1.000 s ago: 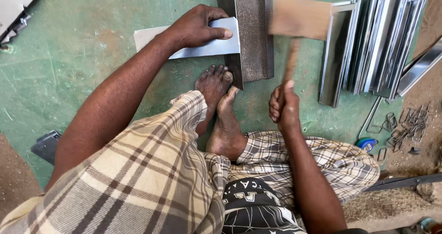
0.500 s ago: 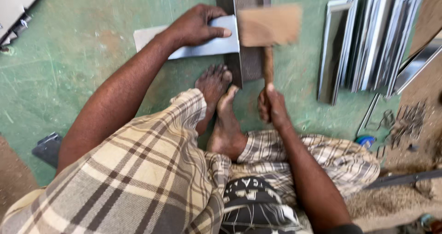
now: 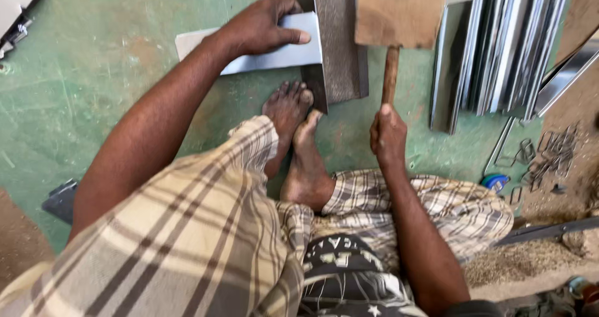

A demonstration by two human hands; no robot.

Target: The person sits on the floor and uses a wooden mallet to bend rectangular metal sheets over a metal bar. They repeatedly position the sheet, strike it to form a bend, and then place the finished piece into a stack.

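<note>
Seated person hammering sheet metal on a green floor

The left hand [image 3: 265, 27] presses a shiny metal sheet [image 3: 274, 55] against a dark steel bar [image 3: 337, 39], while the right hand [image 3: 388, 133] grips a wooden mallet [image 3: 399, 20] raised beside stacked metal frames [image 3: 499, 48].

Our left arm reaches forward, nearly straight, and our left hand [image 3: 265, 27] lies palm down with fingers spread and thumb stretched out flat. Our right arm bends at the elbow; our right hand [image 3: 388, 133] is closed in a fist, knuckles up.
</note>
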